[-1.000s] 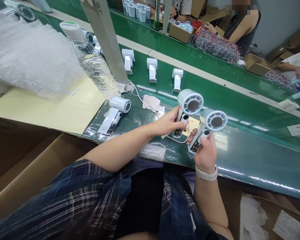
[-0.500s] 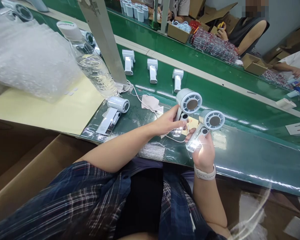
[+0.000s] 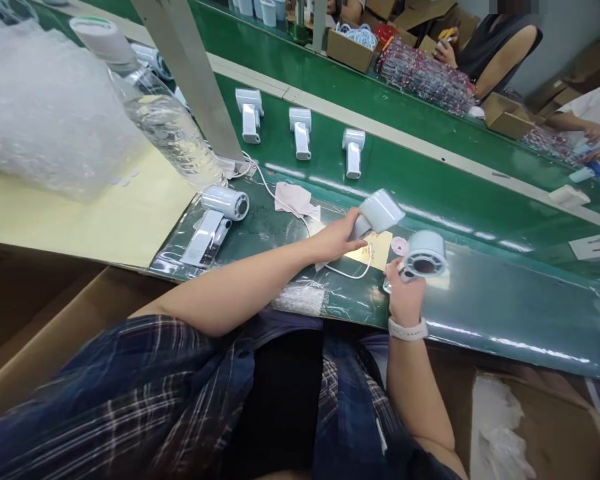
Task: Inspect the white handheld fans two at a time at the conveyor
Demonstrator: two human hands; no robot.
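My left hand (image 3: 336,241) is wrapped round the handle of a pale blue handheld fan (image 3: 381,210), whose smooth round side shows. In my right hand (image 3: 406,295) is a second handheld fan (image 3: 427,252), its ringed grille tilted down; the hand covers most of the handle. Both fans are held above the bench, apart from each other. Beneath them are a yellow note with writing (image 3: 379,248), a small round pink label (image 3: 399,246) and a white cable (image 3: 353,275). To the left, another handheld fan (image 3: 225,202) lies on the bench.
Three more fans (image 3: 301,133) lie on the green belt (image 3: 405,170) beyond the bench. A water bottle (image 3: 167,137) stands by a metal post (image 3: 193,77); clear plastic bags (image 3: 55,113) are heaped at left. Across the belt, people work beside cardboard boxes (image 3: 349,50).
Both fans have been turned: the left one's grille now faces away, and the right one's points downward. The lit reflections on their handles are gone from view. My view has shifted slightly.
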